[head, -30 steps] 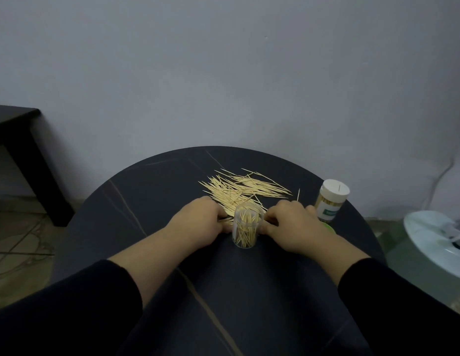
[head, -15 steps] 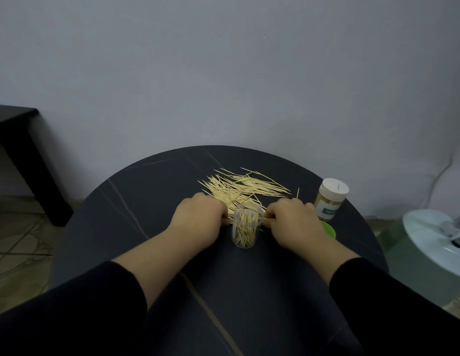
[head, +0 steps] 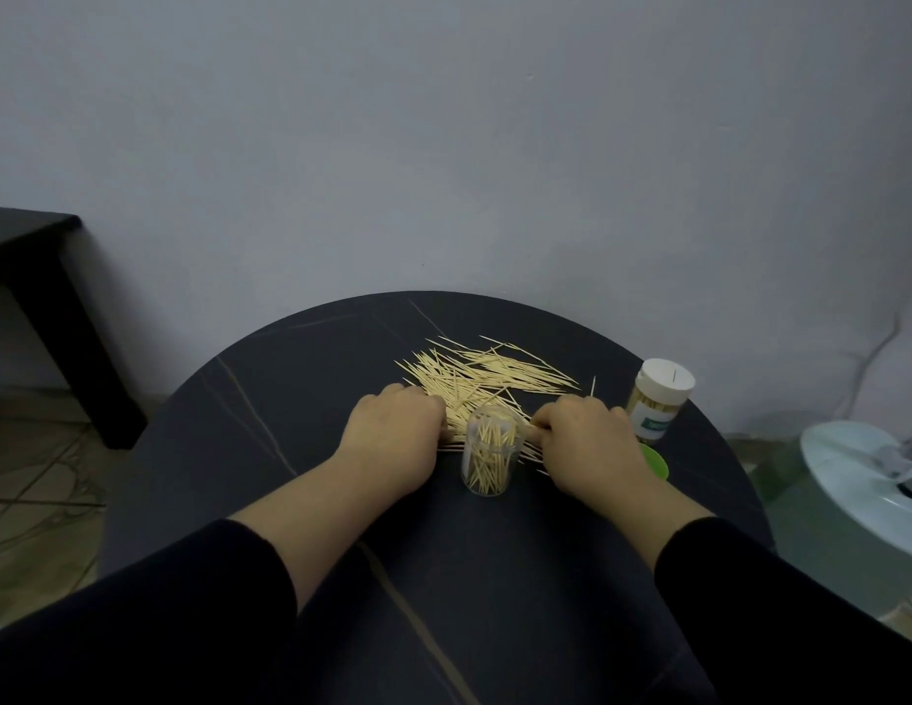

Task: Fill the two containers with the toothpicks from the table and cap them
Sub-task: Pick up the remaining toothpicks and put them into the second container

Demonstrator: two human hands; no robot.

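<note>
Two hands, the left hand [head: 393,440] and right hand [head: 589,442], clasp opposite ends of a bunch of toothpicks [head: 494,374] at the pile's near edge, the part-filled open container [head: 487,460] standing between them, blocking the gap, with capped container [head: 657,399] and green lid [head: 656,461] just outside the right hand.

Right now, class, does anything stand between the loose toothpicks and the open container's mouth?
Nothing visible. The open container stands uncapped right beside the toothpicks, between the left hand and right hand.

Open container [head: 488,457] on table [head: 291,399], between left hand [head: 393,440] and right hand [head: 591,445]; toothpick pile [head: 484,374] behind; capped container [head: 657,399] at right.
</note>
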